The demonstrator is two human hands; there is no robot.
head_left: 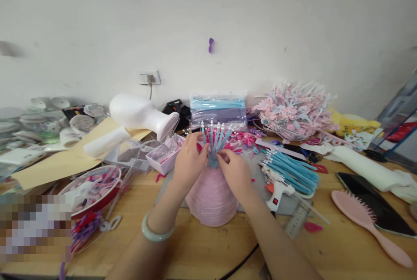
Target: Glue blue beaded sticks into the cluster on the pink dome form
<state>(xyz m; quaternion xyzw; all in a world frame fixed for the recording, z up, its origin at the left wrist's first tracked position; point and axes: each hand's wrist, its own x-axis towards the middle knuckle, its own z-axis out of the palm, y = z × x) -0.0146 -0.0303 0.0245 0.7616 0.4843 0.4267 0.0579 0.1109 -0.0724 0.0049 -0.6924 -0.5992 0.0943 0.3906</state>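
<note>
My left hand point(190, 158) and my right hand point(233, 168) both pinch the base of a fan of blue pearl-tipped sticks point(215, 137), which stands upright on top of a pink pleated piece point(212, 197) on the wooden table point(202, 249). Pink petal pieces point(246, 138) spread behind the blue sticks. A pale green bangle point(155, 232) circles my left wrist.
More blue sticks point(293, 171) and a white glue gun point(278, 192) lie to the right. A pink hairbrush point(365, 221) and a dark phone point(374, 199) lie far right. A white foam head point(140, 115) lies at the left, near a red-rimmed bowl point(93, 186) and a pink tray point(164, 154).
</note>
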